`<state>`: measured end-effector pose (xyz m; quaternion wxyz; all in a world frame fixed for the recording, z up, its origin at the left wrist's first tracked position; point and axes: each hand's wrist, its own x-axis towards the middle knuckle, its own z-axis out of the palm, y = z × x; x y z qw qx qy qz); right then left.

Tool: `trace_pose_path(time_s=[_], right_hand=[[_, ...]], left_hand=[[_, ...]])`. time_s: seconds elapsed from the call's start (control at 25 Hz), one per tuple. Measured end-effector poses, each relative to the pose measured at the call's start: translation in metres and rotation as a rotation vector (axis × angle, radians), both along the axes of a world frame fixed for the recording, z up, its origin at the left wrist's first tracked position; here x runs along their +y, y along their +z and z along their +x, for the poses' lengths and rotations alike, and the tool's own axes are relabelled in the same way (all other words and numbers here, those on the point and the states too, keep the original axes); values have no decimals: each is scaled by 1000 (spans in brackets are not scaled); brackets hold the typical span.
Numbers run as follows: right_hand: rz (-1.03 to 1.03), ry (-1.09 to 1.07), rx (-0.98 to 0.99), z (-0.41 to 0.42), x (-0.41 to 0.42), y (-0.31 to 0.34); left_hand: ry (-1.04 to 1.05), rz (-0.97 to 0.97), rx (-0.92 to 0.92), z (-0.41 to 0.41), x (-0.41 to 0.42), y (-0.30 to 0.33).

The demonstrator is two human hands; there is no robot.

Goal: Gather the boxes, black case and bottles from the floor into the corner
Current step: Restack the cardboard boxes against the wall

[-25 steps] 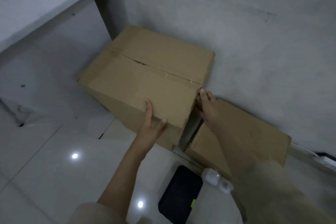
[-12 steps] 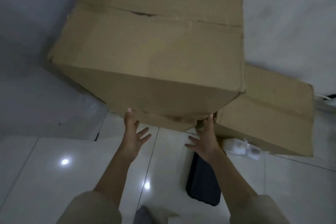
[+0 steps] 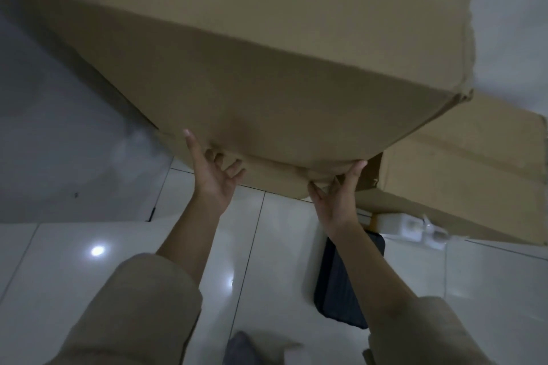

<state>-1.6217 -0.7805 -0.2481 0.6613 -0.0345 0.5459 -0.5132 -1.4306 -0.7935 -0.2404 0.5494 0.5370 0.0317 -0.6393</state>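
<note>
A large brown cardboard box (image 3: 267, 68) fills the upper half of the view, close against the grey wall. My left hand (image 3: 215, 173) lies with spread fingers against its lower front face. My right hand (image 3: 338, 195) grips the box's crumpled bottom edge, thumb up along the corner. A smaller cardboard box (image 3: 462, 175) sits to the right behind it, against the wall. On the floor below my right forearm lies the black case (image 3: 344, 284), partly hidden by the arm. Two white bottles (image 3: 406, 224) lie at the foot of the smaller box.
The floor is glossy white tile (image 3: 74, 261) with light reflections. A grey wall (image 3: 59, 127) rises at the left and another (image 3: 516, 24) at the upper right. A dark foot or slipper (image 3: 252, 350) shows at the bottom edge.
The big box has come much closer and now fills the top of the view. Both hands shifted from its top corner to its lower front edge.
</note>
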Motion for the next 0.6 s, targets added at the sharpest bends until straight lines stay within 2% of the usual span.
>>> trace_pose_path(time_s=[0.16, 0.24, 0.4, 0.52, 0.6], right_hand=[[10, -28, 29, 15, -3, -3], [23, -36, 51, 19, -3, -3], [23, -173, 16, 23, -3, -4], [32, -277, -23, 22, -11, -3], [15, -274, -56, 22, -14, -1]], left_hand=[[-42, -17, -46, 9, -21, 6], [-79, 11, 1, 4, -18, 5], [35, -12, 76, -5, -13, -2], [56, -11, 49, -9, -16, -3], [28, 5, 16, -13, -15, -3]])
